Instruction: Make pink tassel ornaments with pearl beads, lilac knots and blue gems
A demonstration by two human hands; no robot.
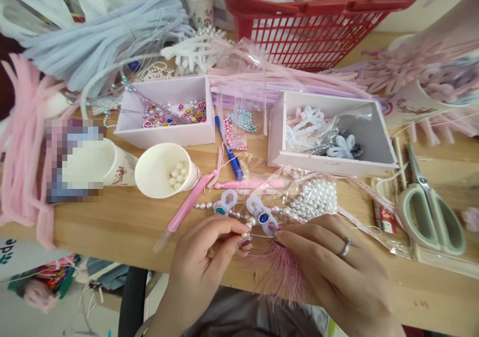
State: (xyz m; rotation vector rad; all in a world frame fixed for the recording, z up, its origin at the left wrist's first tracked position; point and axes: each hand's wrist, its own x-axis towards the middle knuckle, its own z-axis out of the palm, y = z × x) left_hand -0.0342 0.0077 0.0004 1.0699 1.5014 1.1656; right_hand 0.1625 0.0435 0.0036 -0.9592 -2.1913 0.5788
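At the front edge of the wooden table (112, 222), my left hand (204, 262) pinches a small pearl bead (246, 235) between thumb and forefinger. My right hand (329, 262), with a ring on one finger, pinches a thin wire (262, 236) that runs to that bead. A beaded strand with pale chenille loops and blue gems (245, 210) lies just beyond my fingers. A pink feathery tassel (279, 277) hangs below my hands. A bag of loose pearls (314, 197) sits close behind my right hand.
A paper cup with pearls (164, 170) lies tipped at left. Two white trays (164, 132) (329, 165) hold gems and chenille bows. Pink tweezers (187, 207), a blue pen (228, 152), green scissors (430, 212), a red basket (318, 23) and piles of pipe cleaners (105, 38) crowd the table.
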